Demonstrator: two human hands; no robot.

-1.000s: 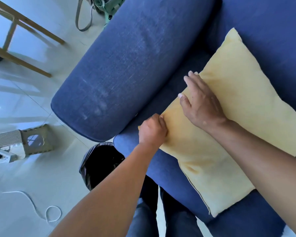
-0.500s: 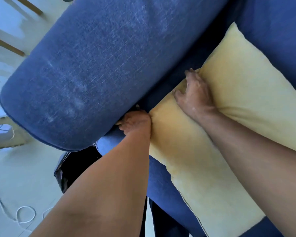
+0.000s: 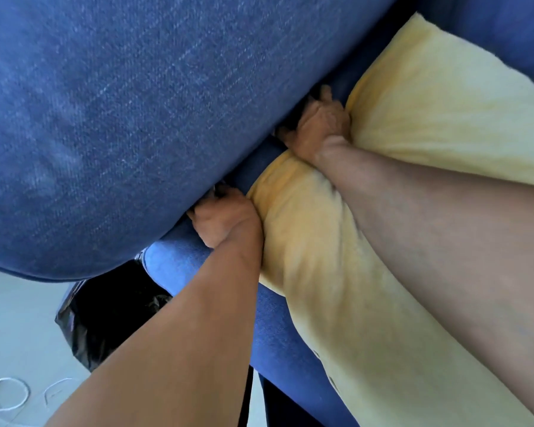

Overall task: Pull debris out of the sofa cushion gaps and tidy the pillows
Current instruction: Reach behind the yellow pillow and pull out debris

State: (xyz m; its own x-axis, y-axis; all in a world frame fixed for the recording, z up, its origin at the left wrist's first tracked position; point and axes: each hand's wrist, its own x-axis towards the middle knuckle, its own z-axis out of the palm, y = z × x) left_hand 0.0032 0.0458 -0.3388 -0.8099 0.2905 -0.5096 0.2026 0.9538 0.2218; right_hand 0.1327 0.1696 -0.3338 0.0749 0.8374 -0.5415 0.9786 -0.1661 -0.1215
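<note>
Head view, looking down along both forearms at the arm end of a blue sofa. The sofa armrest [image 3: 142, 124] fills the upper left. The seat cushion [image 3: 179, 266] shows as a lighter blue strip below it, running down toward the bottom edge. A yellow pillow [image 3: 420, 118] lies on the seat, its long side against the armrest and its upper end reaching toward the top right corner.

The left hand [image 3: 225, 217] is pushed into the gap between the armrest and the seat cushion, near the front edge of the seat. Its knuckles are bent and its fingertips are hidden inside the gap, so it cannot be told whether it holds anything. The back of this hand touches the near corner of the pillow.

The right hand [image 3: 318, 121] is pushed into the same gap farther back along the armrest. Its fingers are curled and go out of sight under the armrest; whether they grip anything cannot be told. The right forearm lies across the pillow and presses a crease into it.

A black bag [image 3: 105, 318] stands on the floor [image 3: 16, 322] just below the front of the armrest. A white cord [image 3: 10, 396] lies looped on the floor at the bottom left corner.
</note>
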